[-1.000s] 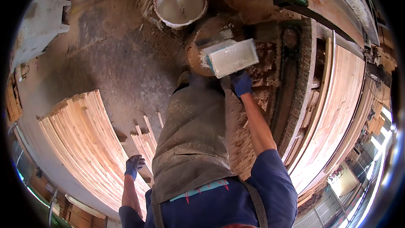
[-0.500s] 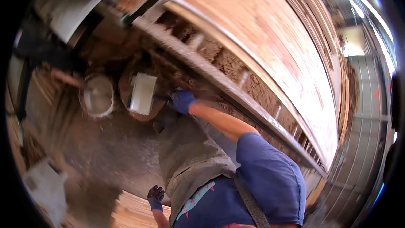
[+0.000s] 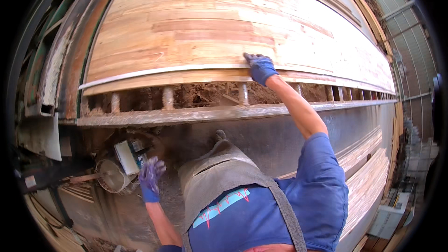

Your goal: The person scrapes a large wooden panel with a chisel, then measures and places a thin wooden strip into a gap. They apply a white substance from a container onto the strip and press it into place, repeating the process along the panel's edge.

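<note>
Your right hand (image 3: 259, 67) has left the glue spreader by the bucket and now presses, fingers curled, on the near edge of the one veneer sheet (image 3: 224, 28), whose long axis runs left to right above you. Your left hand (image 3: 150, 177) hangs open and apart, holding nothing, near the bucket (image 3: 108, 177).

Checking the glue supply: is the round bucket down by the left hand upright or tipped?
Cannot tell. The bucket by the left hand shows its round mouth, but the fisheye tilt hides its true stance.
</note>
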`<state>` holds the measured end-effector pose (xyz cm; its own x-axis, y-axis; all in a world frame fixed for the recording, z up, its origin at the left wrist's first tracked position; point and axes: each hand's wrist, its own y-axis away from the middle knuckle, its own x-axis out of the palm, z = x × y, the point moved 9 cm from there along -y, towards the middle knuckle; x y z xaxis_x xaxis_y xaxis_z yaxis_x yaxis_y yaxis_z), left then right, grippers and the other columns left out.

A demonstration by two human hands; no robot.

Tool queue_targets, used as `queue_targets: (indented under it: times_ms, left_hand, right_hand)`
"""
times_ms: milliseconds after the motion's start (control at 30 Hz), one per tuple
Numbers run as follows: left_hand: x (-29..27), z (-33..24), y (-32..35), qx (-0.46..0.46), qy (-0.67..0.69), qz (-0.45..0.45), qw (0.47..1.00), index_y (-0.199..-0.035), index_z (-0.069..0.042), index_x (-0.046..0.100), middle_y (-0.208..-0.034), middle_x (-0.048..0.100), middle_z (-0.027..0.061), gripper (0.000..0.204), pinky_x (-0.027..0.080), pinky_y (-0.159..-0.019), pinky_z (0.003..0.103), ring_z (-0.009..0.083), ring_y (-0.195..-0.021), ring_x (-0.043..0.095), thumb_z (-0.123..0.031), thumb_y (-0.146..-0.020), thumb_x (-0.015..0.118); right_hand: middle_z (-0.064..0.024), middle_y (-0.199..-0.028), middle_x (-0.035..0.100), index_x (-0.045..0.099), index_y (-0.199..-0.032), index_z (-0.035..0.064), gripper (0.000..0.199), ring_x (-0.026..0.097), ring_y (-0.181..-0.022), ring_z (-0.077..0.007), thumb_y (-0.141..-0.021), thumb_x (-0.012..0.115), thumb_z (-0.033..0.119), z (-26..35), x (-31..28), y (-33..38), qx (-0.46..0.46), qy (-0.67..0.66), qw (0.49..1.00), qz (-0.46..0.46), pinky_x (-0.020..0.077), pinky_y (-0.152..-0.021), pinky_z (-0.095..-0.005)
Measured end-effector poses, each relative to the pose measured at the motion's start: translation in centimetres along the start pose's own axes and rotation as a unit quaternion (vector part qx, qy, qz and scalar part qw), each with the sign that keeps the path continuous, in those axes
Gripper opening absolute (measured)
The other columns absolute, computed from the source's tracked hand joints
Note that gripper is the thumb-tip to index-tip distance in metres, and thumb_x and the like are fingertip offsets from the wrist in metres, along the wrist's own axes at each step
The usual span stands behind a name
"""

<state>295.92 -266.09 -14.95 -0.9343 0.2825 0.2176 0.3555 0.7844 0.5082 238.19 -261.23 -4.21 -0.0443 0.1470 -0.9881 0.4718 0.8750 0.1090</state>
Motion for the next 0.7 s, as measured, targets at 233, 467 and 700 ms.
queue_targets:
  times_ms: [233,467,700]
  left_hand:
    - [25.7,-5.7,-6.6,0.009,-0.01,0.206,0.978,-0.131,0.0,0.058,-0.109,0.07,0.0145,0.039,0.058,-0.083,0.037,0.0229,-0.09,0.07,-0.028,-0.103,0.052]
    - [34.6,-3.5,-11.7,-0.032,-0.046,0.254,0.965,-0.144,-0.007,0.048,-0.131,0.062,0.0111,0.05,0.054,-0.085,0.035,0.0229,-0.1,0.067,-0.032,-0.1,0.055]
    - [36.5,-3.9,-12.6,0.076,-0.001,0.258,0.963,-0.137,-0.005,0.054,-0.125,0.066,0.0126,0.044,0.056,-0.09,0.04,0.0246,-0.105,0.067,-0.028,-0.1,0.059]
  right_hand:
    - [-0.0138,-0.082,0.073,0.072,-0.09,0.0131,0.017,0.073,-0.078,-0.0319,-0.079,0.061,0.011,-1.7,0.5,-3.1,-0.177,0.017,0.981,-0.083,0.0559,-0.065,-0.0446]
    - [-0.0124,-0.093,0.072,0.066,-0.105,0.011,0.027,0.07,-0.091,-0.0322,-0.077,0.066,0.015,-1.7,-3.4,0.7,-0.193,-0.058,0.976,0.084,0.0464,-0.087,-0.0482]
    - [-0.0147,-0.087,0.071,0.064,-0.098,0.0108,0.025,0.069,-0.087,-0.0371,-0.073,0.067,0.015,-2.5,-5.5,4.6,-0.21,-0.131,0.962,0.111,0.0472,-0.083,-0.0483]
